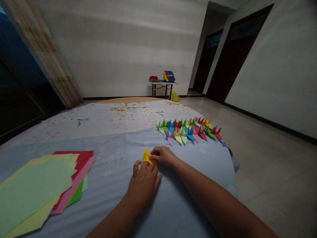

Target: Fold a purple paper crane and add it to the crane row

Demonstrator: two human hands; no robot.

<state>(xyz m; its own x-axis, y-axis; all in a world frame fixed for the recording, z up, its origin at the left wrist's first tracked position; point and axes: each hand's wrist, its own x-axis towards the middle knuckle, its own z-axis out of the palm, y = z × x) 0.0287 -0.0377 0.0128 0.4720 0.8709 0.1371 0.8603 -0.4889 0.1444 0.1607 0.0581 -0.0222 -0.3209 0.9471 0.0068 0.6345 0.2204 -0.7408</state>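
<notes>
A small piece of folded yellow paper (pixel 146 154) lies on the blue cloth in front of me, its pointed tip facing away. My left hand (pixel 144 180) holds it down from the near side, with curled fingertips on its lower part and the thumb out to the right. At its right edge, my right hand (pixel 164 156) pinches the paper between thumb and fingers. The hands cover much of the folded piece. Beyond them stand rows of folded paper cranes (pixel 183 135) in several colours, packed close together.
Loose coloured paper sheets (pixel 37 188) are stacked at the left, pale green on top. A cloth (pixel 119 142), blue nearby and floral white farther off, covers the round table. Against the far wall stands a small table (pixel 162 83) with a colourful box (pixel 169 76). A yellow bag (pixel 175 96) sits beside it.
</notes>
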